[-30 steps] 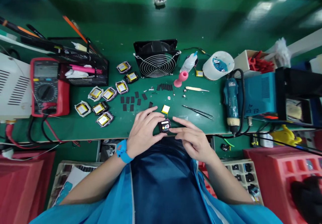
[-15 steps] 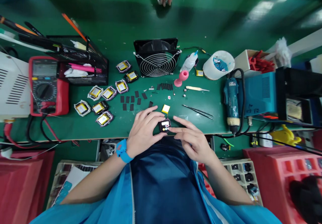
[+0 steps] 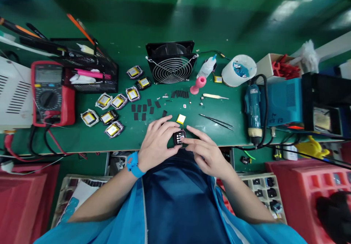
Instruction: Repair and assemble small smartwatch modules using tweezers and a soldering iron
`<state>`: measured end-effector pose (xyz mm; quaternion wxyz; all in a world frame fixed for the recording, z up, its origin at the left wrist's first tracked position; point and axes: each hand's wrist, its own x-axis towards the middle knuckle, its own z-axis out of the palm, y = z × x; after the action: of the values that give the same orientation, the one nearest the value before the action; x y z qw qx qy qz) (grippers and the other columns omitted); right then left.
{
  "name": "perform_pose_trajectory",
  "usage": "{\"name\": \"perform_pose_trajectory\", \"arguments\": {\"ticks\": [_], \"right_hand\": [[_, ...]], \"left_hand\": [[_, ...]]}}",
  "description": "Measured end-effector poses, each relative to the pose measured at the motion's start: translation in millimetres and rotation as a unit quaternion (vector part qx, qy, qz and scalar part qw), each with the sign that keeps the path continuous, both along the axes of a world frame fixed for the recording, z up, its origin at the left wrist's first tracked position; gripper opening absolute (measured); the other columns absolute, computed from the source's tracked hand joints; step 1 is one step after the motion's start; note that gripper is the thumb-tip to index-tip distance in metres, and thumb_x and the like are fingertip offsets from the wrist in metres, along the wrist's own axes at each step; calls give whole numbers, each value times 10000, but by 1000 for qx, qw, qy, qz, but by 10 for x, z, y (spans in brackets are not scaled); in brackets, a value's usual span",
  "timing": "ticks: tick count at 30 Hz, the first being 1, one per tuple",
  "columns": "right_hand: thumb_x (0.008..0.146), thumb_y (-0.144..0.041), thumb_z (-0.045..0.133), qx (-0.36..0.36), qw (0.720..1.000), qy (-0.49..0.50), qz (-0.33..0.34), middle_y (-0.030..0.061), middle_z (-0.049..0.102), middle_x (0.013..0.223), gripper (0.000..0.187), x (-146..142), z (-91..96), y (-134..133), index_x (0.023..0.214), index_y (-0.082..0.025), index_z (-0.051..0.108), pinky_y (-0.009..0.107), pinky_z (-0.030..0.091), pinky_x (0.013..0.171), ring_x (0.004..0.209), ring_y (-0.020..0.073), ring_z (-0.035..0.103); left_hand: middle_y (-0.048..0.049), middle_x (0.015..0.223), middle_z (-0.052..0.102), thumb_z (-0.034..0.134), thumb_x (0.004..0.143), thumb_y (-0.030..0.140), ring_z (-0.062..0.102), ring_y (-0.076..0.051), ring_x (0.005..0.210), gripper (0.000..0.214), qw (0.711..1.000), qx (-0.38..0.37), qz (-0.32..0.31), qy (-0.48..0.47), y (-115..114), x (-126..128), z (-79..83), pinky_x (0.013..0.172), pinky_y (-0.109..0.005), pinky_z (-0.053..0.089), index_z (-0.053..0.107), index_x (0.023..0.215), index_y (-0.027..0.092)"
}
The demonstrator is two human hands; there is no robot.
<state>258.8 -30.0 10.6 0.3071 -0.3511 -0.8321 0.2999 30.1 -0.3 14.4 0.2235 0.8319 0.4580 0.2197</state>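
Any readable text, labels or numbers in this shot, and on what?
None can be read.
Small watch screen, held between left hand and right hand: lit marks, too small.
Multimeter: dial markings blurred.
Blue box: dark scrawl, illegible.

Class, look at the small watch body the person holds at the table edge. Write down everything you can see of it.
The watch body is small, square with rounded corners, dark-cased, no strap visible. Its screen is lit, showing small light and reddish marks too fine to read. It sits face up at the near edge of the green table. The left hand pinches its left side; a right hand finger touches its screen edge.
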Motion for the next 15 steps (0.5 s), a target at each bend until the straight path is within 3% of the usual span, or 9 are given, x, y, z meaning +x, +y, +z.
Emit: {"name": "perform_pose_trajectory", "arguments": {"ticks": [6, 15], "right_hand": [[887, 30, 451, 5, 999, 12, -33, 128, 677, 1387, 393, -4, -46, 19, 1157, -202, 616, 602, 517, 1129, 1510, 306, 432], [874, 33, 464, 6, 999, 17, -28, 142, 697, 1351, 381, -8, -19, -3, 1144, -179, 629, 586, 516, 1128, 1503, 311, 440]], "left_hand": [[-69, 1256, 723, 766, 823, 241, 543, -339, 1368, 366, 1000, -12, 1, 1, 2, 8, 7, 1099, -519, 437, 645, 1167, 217], [-74, 1262, 718, 755, 828, 231, 539, -334, 1369, 366, 1000, -13, 0, -2, 0, 3, 17, 1099, -522, 434, 637, 1174, 213]]}}
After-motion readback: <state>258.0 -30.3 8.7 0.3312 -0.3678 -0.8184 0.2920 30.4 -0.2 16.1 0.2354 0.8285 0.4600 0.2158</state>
